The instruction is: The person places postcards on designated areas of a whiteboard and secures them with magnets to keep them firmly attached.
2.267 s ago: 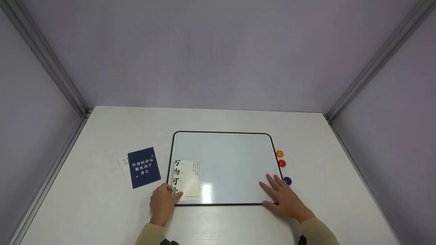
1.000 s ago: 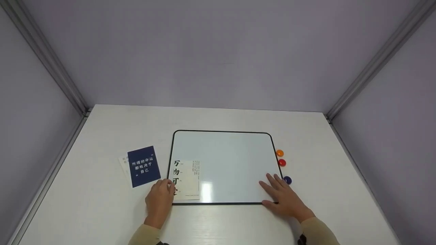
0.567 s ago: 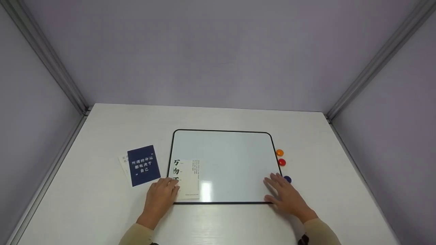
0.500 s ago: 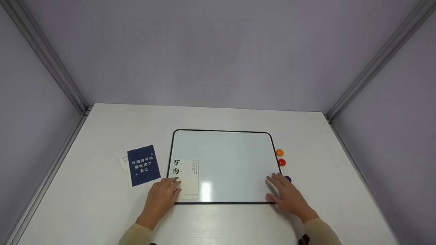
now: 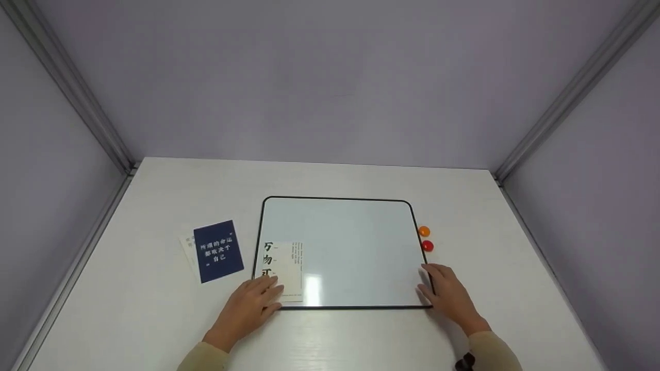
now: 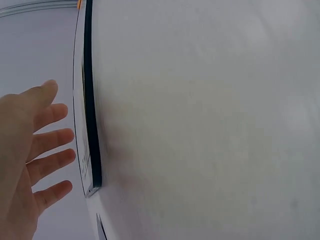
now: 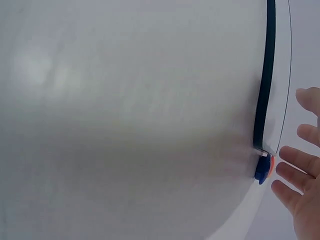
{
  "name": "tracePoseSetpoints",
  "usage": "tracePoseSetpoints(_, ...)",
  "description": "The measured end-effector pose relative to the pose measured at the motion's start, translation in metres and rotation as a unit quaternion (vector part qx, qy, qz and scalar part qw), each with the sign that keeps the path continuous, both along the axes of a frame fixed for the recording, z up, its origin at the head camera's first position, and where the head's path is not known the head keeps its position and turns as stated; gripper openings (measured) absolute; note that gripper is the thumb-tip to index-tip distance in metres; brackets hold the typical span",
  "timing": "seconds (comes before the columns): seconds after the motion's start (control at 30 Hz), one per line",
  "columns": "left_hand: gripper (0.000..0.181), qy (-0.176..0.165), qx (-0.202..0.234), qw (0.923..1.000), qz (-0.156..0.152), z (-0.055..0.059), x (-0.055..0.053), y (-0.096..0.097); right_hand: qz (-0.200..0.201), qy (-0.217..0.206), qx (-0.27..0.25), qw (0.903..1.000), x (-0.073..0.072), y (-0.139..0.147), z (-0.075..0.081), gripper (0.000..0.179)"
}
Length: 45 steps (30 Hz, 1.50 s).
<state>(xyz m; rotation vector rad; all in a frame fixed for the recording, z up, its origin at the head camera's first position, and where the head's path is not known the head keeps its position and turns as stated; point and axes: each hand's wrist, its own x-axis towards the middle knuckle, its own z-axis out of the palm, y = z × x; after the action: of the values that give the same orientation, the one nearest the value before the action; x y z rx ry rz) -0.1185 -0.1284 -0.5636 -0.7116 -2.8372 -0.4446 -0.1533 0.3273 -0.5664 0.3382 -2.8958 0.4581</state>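
In the head view a black-edged whiteboard (image 5: 350, 242) lies flat, with a cream card (image 5: 287, 270) bearing large black characters at its lower left. My left hand (image 5: 247, 306) is over that card's lower left part, hiding some of it. Its fingers are loosely bent and hold nothing in the left wrist view. Near the board's lower right corner is my right hand (image 5: 449, 292), fingers spread and holding nothing in the right wrist view. Beside that corner, a blue round magnet (image 7: 262, 169) sits below the right fingers; the hand hides it from the head view.
An orange magnet (image 5: 424, 231) and a red magnet (image 5: 428, 246) lie along the board's right edge. To the left, a navy card (image 5: 218, 252) with white characters overlaps a pale card (image 5: 187, 251). Walls border the white table (image 5: 330, 180) at the back and sides.
My left hand has come off the board's left edge and shifted right over the cream card. The right hand has slid right from the board's surface to its right edge, covering the blue magnet.
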Motion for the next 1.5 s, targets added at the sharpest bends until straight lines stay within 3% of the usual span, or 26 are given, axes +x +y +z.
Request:
tracePoseSetpoints(0.23,0.037,-0.025,-0.028,0.9992,-0.013,-0.001,0.002,-0.003,-0.034,-0.039,-0.019,0.9984,-0.002,0.005,0.003,0.047)
tracePoseSetpoints(0.4,0.037,-0.024,-0.029,0.9991,-0.018,-0.001,0.002,-0.004,-0.051,-0.05,-0.041,0.9966,-0.006,0.011,0.002,0.045)
tracePoseSetpoints(0.87,0.038,-0.069,-0.028,0.9969,-0.024,0.003,0.001,-0.007,-0.074,-0.036,-0.073,0.9939,-0.013,0.024,-0.001,0.041)
tracePoseSetpoints(1.17,0.04,-0.081,-0.028,0.996,-0.023,0.002,0.001,-0.01,-0.101,-0.075,-0.075,0.9892,-0.02,0.027,0.0,0.042)
tracePoseSetpoints(1.5,0.04,-0.073,-0.017,0.9966,-0.033,0.003,0.002,-0.008,-0.122,-0.145,-0.076,0.9789,-0.024,0.028,0.003,0.041)
